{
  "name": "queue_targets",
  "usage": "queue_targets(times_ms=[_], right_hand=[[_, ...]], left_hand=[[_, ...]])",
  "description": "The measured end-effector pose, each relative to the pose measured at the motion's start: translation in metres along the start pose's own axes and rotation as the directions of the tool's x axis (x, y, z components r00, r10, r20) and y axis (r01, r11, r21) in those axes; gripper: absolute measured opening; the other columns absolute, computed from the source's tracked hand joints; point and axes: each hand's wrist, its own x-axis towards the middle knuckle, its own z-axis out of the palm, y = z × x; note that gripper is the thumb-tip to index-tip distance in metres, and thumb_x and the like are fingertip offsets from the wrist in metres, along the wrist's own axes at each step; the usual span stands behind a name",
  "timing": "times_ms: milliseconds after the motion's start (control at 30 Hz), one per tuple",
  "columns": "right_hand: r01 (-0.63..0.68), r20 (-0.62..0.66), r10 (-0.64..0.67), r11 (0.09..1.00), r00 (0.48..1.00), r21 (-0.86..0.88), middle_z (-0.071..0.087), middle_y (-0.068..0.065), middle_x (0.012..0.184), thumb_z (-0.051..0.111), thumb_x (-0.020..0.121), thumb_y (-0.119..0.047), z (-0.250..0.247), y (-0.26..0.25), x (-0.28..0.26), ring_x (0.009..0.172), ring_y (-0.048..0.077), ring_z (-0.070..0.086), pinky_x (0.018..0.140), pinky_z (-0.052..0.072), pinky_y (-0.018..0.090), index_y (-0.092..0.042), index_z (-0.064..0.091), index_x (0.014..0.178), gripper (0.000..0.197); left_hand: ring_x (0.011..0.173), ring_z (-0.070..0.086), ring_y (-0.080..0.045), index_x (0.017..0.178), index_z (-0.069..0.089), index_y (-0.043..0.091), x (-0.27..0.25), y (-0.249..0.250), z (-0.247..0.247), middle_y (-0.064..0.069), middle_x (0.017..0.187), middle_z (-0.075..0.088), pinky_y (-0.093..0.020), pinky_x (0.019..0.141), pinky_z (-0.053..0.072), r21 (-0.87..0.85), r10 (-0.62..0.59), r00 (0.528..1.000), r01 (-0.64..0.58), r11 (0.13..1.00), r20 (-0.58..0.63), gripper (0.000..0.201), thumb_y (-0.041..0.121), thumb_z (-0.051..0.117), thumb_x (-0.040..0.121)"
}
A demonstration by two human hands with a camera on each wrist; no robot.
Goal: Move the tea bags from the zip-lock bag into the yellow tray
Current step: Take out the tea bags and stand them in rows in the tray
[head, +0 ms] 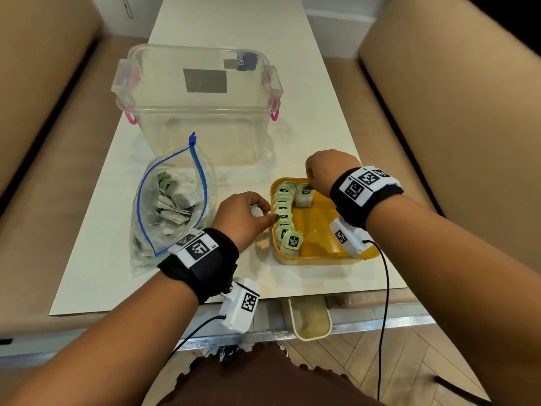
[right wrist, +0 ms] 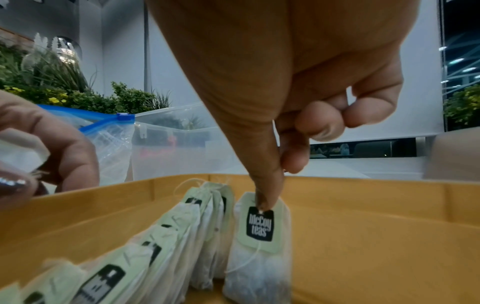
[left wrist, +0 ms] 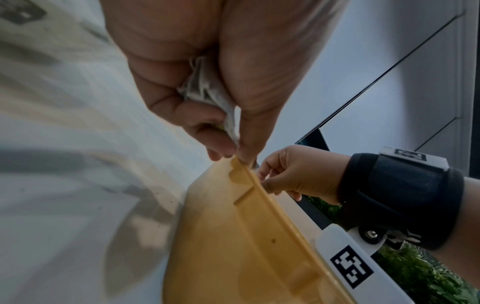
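Black wristbands (head: 205,263) carry checkered tags and white cabled camera boxes (head: 241,306).

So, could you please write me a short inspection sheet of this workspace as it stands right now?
Surface: long white table, bare at its far end.
Job's things: open clear zip-lock bag with blue seal holds many tea bags; yellow plastic tray has a row of upright tea bags along its left wall.
Clutter: large clear plastic storage box with pink latches behind the bag.
Grippers: left hand holds a crumpled tea bag at the tray's left rim; right hand pinches the top of a tagged tea bag in the tray.
Cables: black leads hang from both wrist cameras.
Surroundings: tan sofas on both sides.
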Motion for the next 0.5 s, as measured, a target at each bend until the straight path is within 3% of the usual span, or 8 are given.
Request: queue_targets(times_ms=[133, 200, 300, 400, 500], right_hand=[[-0.013, 0.023, 0.012, 1.0, 1.0, 0.017, 0.066, 0.005, 0.091, 0.067, 0.085, -0.024, 0.0, 0.0, 0.002, 0.085, 0.027, 0.063, 0.075, 0.052, 0.034, -0.012, 0.066, 0.096, 0.016], [-0.013, 0.016, 0.012, 0.999, 1.0, 0.034, 0.066, 0.006, 0.097, 0.067, 0.085, -0.026, -0.004, 0.002, -0.003, 0.088, 0.027, 0.063, 0.078, 0.053, 0.036, -0.012, 0.064, 0.1, 0.02], [0.035, -0.056, -0.028, 0.991, 0.998, 0.133, 0.063, 0.003, 0.103, 0.067, 0.086, -0.032, -0.017, 0.004, -0.018, 0.096, 0.024, 0.059, 0.082, 0.05, 0.034, -0.014, 0.061, 0.106, 0.027], [0.22, -0.142, -0.186, 0.935, 0.972, 0.278, 0.064, -0.004, 0.095, 0.069, 0.083, -0.029, -0.031, -0.007, -0.04, 0.087, 0.014, 0.057, 0.071, 0.04, 0.025, -0.022, 0.065, 0.101, 0.02], [0.423, -0.149, -0.396, 0.831, 0.906, 0.362, 0.063, -0.008, 0.093, 0.072, 0.079, -0.026, -0.039, -0.025, -0.064, 0.068, -0.001, 0.05, 0.063, 0.037, 0.014, -0.025, 0.068, 0.102, 0.023]], left_hand=[[0.084, 0.064, -0.018, 0.081, 0.069, 0.02, 0.0, -0.003, 0.0, 0.002, 0.089, 0.069, -0.033, 0.078, 0.052, -0.011, -0.007, 1.0, 0.007, 1.0, 0.014, 0.015, 0.033, 0.076, 0.077], [0.072, 0.065, -0.017, 0.078, 0.066, 0.019, -0.002, -0.002, -0.003, -0.001, 0.079, 0.07, -0.031, 0.071, 0.051, -0.03, 0.002, 1.0, -0.003, 1.0, -0.014, 0.019, 0.037, 0.069, 0.083], [0.06, 0.065, -0.018, 0.081, 0.064, 0.008, -0.002, 0.006, -0.013, -0.009, 0.074, 0.069, -0.026, 0.056, 0.048, -0.225, -0.055, 0.996, 0.039, 0.973, -0.063, 0.038, 0.042, 0.051, 0.095], [0.054, 0.058, -0.019, 0.081, 0.063, 0.007, 0.002, 0.016, -0.022, -0.011, 0.067, 0.063, -0.018, 0.041, 0.035, -0.445, -0.214, 0.977, 0.195, 0.874, 0.009, 0.057, 0.052, 0.034, 0.099], [0.057, 0.057, -0.024, 0.077, 0.061, 0.011, 0.003, 0.024, -0.026, -0.011, 0.062, 0.062, -0.023, 0.047, 0.035, -0.636, -0.302, 0.947, 0.298, 0.712, 0.105, 0.063, 0.06, 0.026, 0.097]])
